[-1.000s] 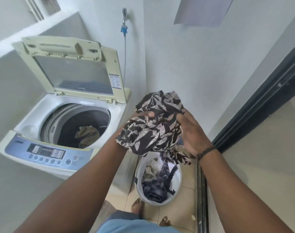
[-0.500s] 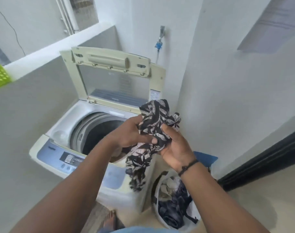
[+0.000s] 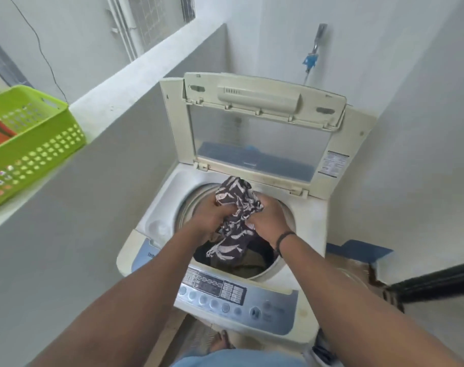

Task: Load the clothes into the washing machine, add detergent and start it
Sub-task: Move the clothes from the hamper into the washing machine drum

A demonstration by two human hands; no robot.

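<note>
A white top-loading washing machine (image 3: 309, 234) stands in front of me with its lid (image 3: 262, 128) raised against the wall. Over the open drum (image 3: 254, 266) I hold a bunched black-and-white leaf-print garment (image 3: 234, 207). My left hand (image 3: 208, 221) grips its left side and my right hand (image 3: 268, 221) grips its right side. The cloth's lower end hangs into the drum, where darker clothes lie. The control panel (image 3: 225, 290) with its buttons runs along the machine's near edge.
A green plastic basket (image 3: 32, 144) sits on the white ledge at the left. A tap with a blue fitting (image 3: 310, 59) is on the wall behind the machine. Walls stand close on both sides. A blue object (image 3: 358, 250) lies right of the machine.
Both hands have carried the patterned garment left from above the laundry basket to over the drum and lowered it. The view has turned to face the machine, and the laundry basket has left the view.
</note>
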